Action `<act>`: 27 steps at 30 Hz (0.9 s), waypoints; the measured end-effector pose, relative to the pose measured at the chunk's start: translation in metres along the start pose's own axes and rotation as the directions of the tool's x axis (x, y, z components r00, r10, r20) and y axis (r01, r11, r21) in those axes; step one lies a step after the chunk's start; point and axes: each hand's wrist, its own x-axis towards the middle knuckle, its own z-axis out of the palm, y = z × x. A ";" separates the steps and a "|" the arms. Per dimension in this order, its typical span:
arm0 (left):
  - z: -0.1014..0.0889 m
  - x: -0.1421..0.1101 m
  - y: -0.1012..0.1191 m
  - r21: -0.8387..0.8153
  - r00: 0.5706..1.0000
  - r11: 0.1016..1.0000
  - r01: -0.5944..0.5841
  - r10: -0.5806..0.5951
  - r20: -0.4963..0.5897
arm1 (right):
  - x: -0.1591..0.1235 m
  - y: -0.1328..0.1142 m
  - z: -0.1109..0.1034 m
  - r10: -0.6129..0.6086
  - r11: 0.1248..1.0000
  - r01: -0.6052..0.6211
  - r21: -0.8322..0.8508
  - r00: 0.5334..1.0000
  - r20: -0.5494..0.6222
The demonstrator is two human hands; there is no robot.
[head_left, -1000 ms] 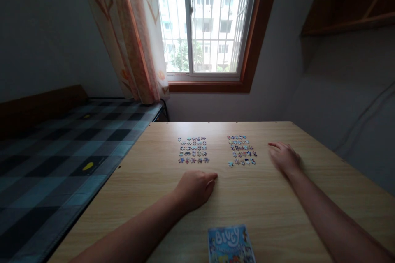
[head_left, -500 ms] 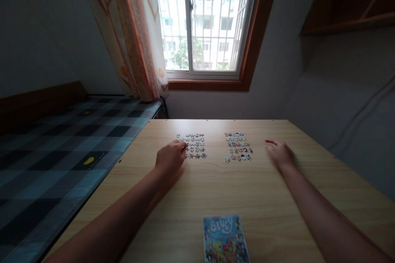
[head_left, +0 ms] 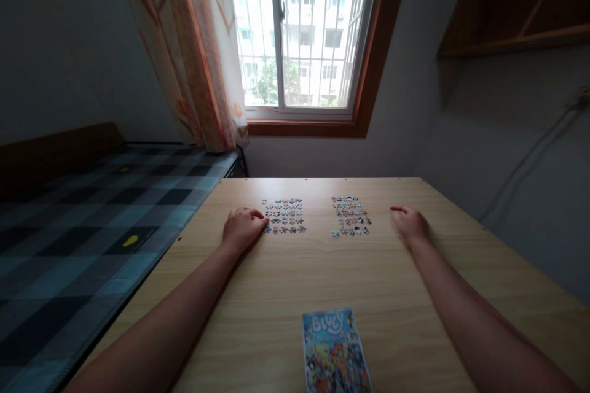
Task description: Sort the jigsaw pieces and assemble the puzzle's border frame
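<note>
Small jigsaw puzzle pieces lie on the wooden table in two groups of rows, a left group and a right group. My left hand is at the left group's near left corner, its fingers drawn together, thumb and fingertips at a bluish puzzle piece. The fingertips partly hide how that piece is held. To the right of the right group, my right hand rests on the table with its index finger stretched out and nothing visible in it.
A blue "Bluey" puzzle box lies near the front of the table. On the left is a bed with a checked cover. Behind are a curtain and a barred window; a wooden shelf hangs at the upper right.
My left hand has drawn a little left, uncovering more pieces along the left group's edge. My right hand stays beside the right group. The view has shifted slightly.
</note>
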 end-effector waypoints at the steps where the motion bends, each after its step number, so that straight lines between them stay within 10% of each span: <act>1: 0.000 0.000 0.000 0.013 1.000 1.000 0.006 -0.007 0.007 | 0.000 -0.002 0.000 0.031 0.999 -0.031 0.015 1.000 -0.003; 9: -0.017 0.004 0.000 0.062 0.991 0.997 0.043 -0.051 0.127 | -0.001 -0.006 -0.003 0.094 0.992 -0.090 0.090 0.995 -0.038; 16: -0.057 0.013 -0.001 0.250 0.899 0.962 0.114 -0.207 0.385 | -0.002 -0.010 -0.004 0.107 0.989 -0.099 0.112 0.992 -0.067; 24: -0.068 0.002 0.027 0.214 0.713 0.957 -0.197 -0.010 0.701 | -0.002 -0.012 -0.003 0.100 0.989 -0.085 0.119 0.987 -0.125; 27: -0.063 -0.016 0.058 0.249 0.714 0.912 -0.327 0.065 0.698 | -0.004 -0.013 -0.004 0.067 0.991 -0.047 0.127 0.985 -0.161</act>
